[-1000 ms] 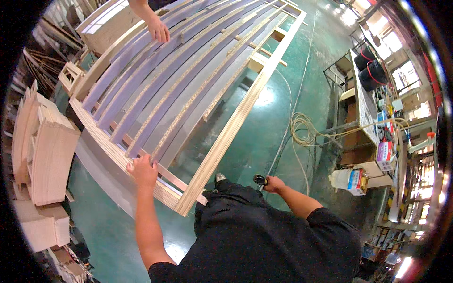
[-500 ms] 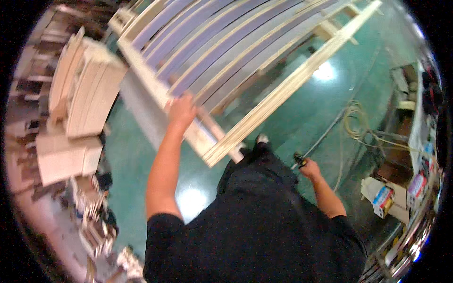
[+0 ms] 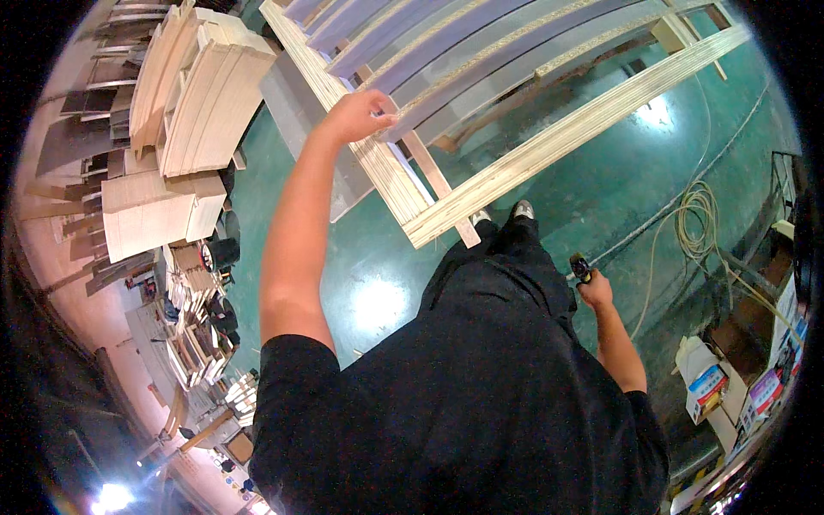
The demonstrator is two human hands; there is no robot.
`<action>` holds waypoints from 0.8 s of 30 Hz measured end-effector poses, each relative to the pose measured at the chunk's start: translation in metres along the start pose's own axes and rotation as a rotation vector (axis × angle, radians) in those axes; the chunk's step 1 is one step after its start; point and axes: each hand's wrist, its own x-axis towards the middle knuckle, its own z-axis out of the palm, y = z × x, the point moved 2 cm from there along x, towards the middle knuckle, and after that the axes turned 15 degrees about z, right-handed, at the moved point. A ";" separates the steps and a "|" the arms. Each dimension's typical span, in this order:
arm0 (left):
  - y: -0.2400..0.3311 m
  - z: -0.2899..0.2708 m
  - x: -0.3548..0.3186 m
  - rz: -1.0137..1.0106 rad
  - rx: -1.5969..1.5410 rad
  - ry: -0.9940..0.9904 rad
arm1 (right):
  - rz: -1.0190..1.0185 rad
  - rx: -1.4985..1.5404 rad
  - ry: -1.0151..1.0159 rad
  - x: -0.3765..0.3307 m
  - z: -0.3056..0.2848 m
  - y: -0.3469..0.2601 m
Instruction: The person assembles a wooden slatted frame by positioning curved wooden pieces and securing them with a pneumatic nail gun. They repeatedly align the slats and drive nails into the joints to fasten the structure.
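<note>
The left hand [image 3: 360, 113] grips a slat of the frame [image 3: 549, 137], upper centre. The right hand [image 3: 594, 287] clenches a tool [image 3: 581, 268]; a hose coil [image 3: 699, 225] lies at right, board stacks [image 3: 202, 94] upper left.

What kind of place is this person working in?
Most likely a woodworking or furniture workshop. A large slatted wooden frame lies over the green floor, stacks of cut plywood pieces stand at the left, and a coiled hose lies at the right. The left hand rests on the frame.
</note>
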 end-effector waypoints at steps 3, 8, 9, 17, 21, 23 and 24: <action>0.000 0.020 -0.002 -0.033 0.142 -0.056 | -0.001 0.006 -0.003 0.000 -0.003 -0.003; 0.026 0.025 -0.009 -0.060 0.423 -0.166 | -0.003 0.008 0.017 0.004 -0.004 -0.006; 0.027 0.029 -0.011 -0.065 0.447 -0.144 | -0.010 0.013 0.022 0.005 -0.004 -0.006; 0.021 0.043 -0.013 -0.148 0.463 -0.147 | -0.030 -0.019 0.019 0.011 0.005 -0.010; 0.024 0.042 -0.014 -0.080 0.461 -0.073 | -0.033 -0.037 0.013 0.006 0.019 -0.017; 0.027 0.037 -0.013 -0.070 0.453 -0.096 | -0.028 0.011 0.021 -0.006 0.023 -0.027; 0.028 0.032 -0.011 -0.075 0.457 -0.137 | -0.013 0.037 0.023 -0.014 0.028 -0.033</action>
